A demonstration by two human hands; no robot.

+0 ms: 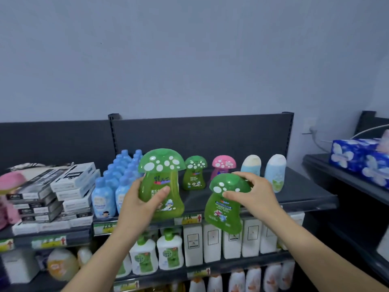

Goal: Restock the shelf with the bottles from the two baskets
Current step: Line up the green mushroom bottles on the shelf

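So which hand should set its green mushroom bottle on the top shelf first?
Probably the left hand: it grips its green bottle by the body, upright, base about level with the shelf front edge. The right hand holds the other green bottle by its cap, tilted, base hanging below the edge.

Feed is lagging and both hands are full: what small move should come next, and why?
Probably have the left hand set its upright bottle down on the top shelf, beside the blue bottles. It is at the shelf's front edge, whereas the right hand holds its tilted bottle by the cap, lower.
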